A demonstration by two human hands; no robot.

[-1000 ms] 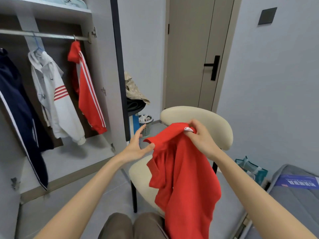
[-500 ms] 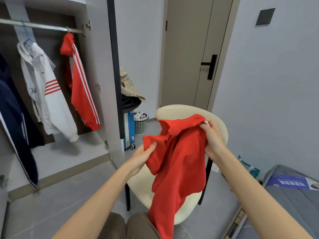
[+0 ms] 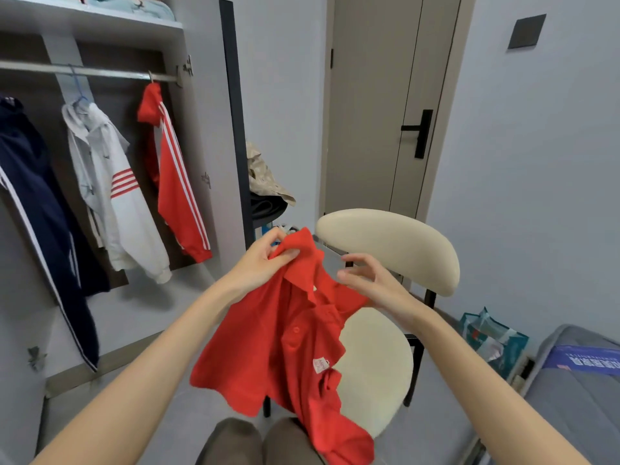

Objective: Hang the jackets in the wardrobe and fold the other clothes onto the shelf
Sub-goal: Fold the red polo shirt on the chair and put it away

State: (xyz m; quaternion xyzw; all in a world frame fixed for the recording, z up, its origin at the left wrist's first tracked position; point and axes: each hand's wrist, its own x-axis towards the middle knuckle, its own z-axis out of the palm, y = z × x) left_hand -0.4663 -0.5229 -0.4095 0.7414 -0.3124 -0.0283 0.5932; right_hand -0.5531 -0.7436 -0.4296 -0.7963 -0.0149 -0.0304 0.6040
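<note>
Red shirt (image 3: pixel 288 344), polo type, hangs in the air in front of the chair (image 3: pixel 385 243), buttons toward me, hem drooping low.

Left hand (image 3: pixel 258 266) pinches the collar (image 3: pixel 302 263) at its tip, thumb against curled fingers, and carries the whole weight. Right hand (image 3: pixel 375 283) sits just beside the collar's other side with fingers loosely spread, gripping nothing. I can't tell whether its heel brushes the cloth.

Change: half a second ago the right hand held the collar end and the left held a sleeve. Now the grip has passed to the left and the right has let go.

My reading: I am turning the shirt to find both shoulders, so folding hasn't begun.

To the left is the wardrobe (image 3: pixel 201 129). A navy jacket (image 3: pixel 37 196), a white jacket (image 3: pixel 114 196) and a red jacket (image 3: pixel 174 182) hang on the rail (image 3: pixel 100 72), so hanging looks done. The shelf (image 3: pixel 94 21) above already holds folded cloth.
</note>
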